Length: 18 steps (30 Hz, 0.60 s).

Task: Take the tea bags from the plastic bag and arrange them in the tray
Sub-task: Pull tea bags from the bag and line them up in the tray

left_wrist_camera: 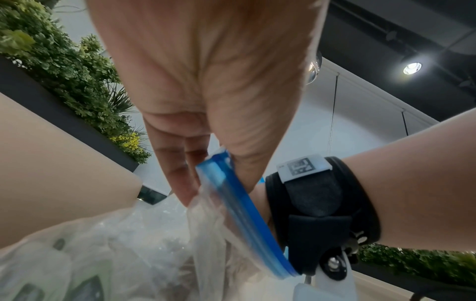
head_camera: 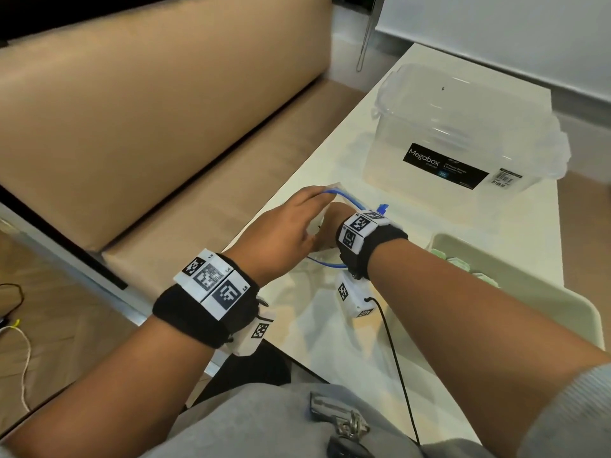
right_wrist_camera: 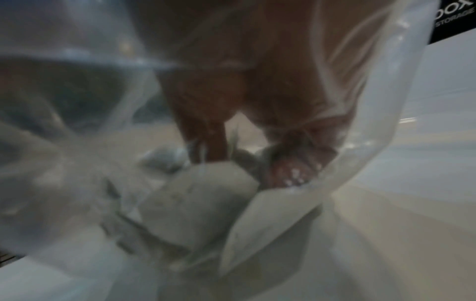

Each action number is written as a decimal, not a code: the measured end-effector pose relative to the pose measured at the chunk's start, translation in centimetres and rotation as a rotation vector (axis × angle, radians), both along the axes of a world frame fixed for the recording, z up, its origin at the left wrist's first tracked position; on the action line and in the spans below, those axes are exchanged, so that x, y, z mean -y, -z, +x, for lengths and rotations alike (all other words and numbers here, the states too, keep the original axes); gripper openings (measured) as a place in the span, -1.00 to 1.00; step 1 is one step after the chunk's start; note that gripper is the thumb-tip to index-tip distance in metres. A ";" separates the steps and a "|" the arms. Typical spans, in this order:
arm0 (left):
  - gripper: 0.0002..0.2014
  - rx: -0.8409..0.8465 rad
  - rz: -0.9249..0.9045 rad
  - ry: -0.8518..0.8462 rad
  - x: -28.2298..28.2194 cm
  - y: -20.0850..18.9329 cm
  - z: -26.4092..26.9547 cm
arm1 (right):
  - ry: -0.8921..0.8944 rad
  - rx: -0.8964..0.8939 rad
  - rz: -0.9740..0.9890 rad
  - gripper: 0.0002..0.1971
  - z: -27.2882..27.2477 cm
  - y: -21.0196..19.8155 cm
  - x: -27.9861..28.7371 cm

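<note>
A clear plastic bag [head_camera: 325, 196] with a blue zip rim [head_camera: 344, 195] lies on the white table [head_camera: 347, 325]. My left hand [head_camera: 291, 223] pinches the blue zip rim [left_wrist_camera: 252, 224] between thumb and fingers and holds the mouth up. My right hand [head_camera: 332, 219] is inside the bag, mostly hidden in the head view. In the blurred right wrist view its fingers [right_wrist_camera: 213, 142] and thumb point down onto pale tea bags [right_wrist_camera: 201, 195] at the bag's bottom; a grip does not show clearly. The pale green tray [head_camera: 529, 302] at right holds some tea bags [head_camera: 463, 263].
A clear lidded storage box [head_camera: 463, 127] with a black label stands behind the bag. A tan bench [head_camera: 148, 127] runs along the table's left side. A black cable [head_camera: 396, 358] trails from my right wrist over the table. Keys [head_camera: 347, 424] lie on my lap.
</note>
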<state>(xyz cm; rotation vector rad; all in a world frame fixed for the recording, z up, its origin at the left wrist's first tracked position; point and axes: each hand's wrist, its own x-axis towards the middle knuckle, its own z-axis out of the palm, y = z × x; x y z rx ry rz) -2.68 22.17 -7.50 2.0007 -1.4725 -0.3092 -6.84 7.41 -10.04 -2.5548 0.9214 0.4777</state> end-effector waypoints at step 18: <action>-0.56 -0.346 -0.068 -0.103 1.5 -1.4 1.1 | -0.178 0.220 -0.351 -0.88 -4.5 -8.1 -1.5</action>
